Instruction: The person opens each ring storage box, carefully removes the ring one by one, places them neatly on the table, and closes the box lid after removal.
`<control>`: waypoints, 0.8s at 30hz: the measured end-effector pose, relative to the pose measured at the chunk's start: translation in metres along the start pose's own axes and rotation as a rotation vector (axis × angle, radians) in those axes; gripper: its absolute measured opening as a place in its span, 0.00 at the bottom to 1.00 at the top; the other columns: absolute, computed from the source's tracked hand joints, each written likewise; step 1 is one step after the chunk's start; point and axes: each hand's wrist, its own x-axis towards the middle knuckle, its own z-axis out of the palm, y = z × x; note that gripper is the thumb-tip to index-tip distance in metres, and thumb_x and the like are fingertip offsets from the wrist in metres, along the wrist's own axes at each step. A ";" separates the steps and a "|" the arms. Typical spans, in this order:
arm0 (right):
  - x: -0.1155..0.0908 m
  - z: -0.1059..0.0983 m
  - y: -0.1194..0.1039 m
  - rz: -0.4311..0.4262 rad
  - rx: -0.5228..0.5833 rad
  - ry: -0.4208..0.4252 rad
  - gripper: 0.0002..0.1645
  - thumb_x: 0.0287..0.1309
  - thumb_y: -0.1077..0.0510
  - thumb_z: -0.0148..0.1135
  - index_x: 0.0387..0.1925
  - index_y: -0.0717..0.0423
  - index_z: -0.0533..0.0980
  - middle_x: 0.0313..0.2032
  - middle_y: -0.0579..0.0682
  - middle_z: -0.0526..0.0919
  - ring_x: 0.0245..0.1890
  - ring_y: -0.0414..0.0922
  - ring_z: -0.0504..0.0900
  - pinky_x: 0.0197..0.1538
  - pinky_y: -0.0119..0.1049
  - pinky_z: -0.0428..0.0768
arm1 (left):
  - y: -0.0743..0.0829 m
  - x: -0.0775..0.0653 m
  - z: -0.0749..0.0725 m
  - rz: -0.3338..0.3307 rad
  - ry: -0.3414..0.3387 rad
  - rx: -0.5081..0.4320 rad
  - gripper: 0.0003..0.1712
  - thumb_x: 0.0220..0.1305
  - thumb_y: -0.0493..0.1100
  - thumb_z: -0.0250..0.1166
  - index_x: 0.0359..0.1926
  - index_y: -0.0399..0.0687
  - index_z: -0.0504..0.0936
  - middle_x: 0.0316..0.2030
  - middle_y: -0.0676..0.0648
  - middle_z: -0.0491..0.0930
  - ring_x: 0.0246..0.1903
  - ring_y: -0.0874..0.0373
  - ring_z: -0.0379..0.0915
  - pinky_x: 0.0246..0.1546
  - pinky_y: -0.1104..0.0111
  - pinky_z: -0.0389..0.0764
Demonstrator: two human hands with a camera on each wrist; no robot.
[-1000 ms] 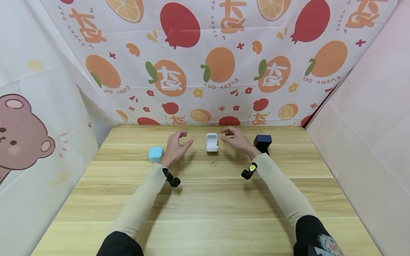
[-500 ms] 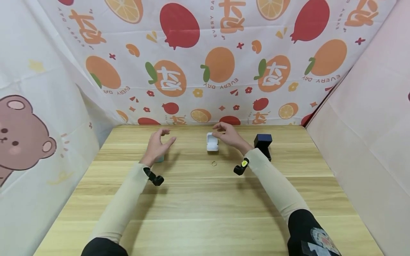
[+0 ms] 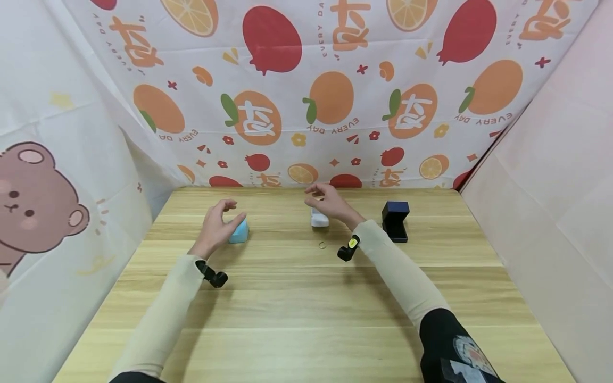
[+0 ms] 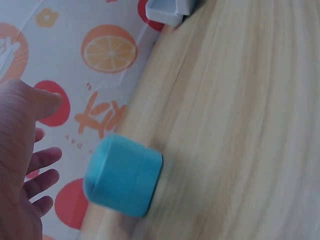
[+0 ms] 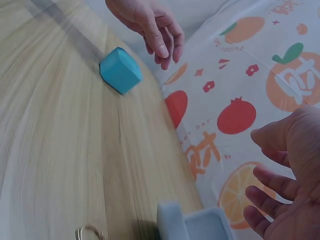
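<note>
Bench (image 3: 306, 319): pale wood is running from the person at 6 o'clock to the back cloth at 12; directions are being read from the ring (image 3: 322, 248) in the head view.
Sleeves (image 3: 160, 314): beige, coming in from about 8 o'clock and between 4 and 5, each carrying a small black wrist camera (image 3: 210, 274).
Ring: thin and gold-coloured, it is lying on the bench; being round, it is showing a long axis nowhere.
Left hand (image 3: 214, 229): hovering just past 9 o'clock, fingers loosely bending toward 1; its grip is parted wide between thumb and fingers, holding nothing.
Blue box (image 3: 241, 233): sitting lid-down just past 9 o'clock, beside the left hand but apart from it in the left wrist view; its near-cubic form is giving no clear long axis.
Dark box (image 3: 396, 213): standing between 2 and 3 o'clock, lid raised, its mouth facing roughly 6.
White box (image 3: 319, 219): standing at 12 o'clock, partly covered; its lid is raised on the far side, its long axis running 12 to 6.
Right hand (image 3: 333, 205): hovering by the white box, fingers pointing toward 10 o'clock; its grip is moderately parted, holding nothing.
Back cloth (image 3: 330, 98): fruit-printed, hanging beyond everything at 12.
</note>
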 end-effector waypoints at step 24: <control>0.025 0.073 -0.018 -0.072 0.030 -0.086 0.20 0.69 0.56 0.63 0.60 0.54 0.76 0.64 0.53 0.78 0.69 0.60 0.72 0.66 0.51 0.76 | -0.027 -0.024 -0.026 -0.122 -0.147 -0.041 0.50 0.62 0.61 0.70 0.76 0.45 0.60 0.71 0.34 0.66 0.72 0.35 0.56 0.68 0.35 0.61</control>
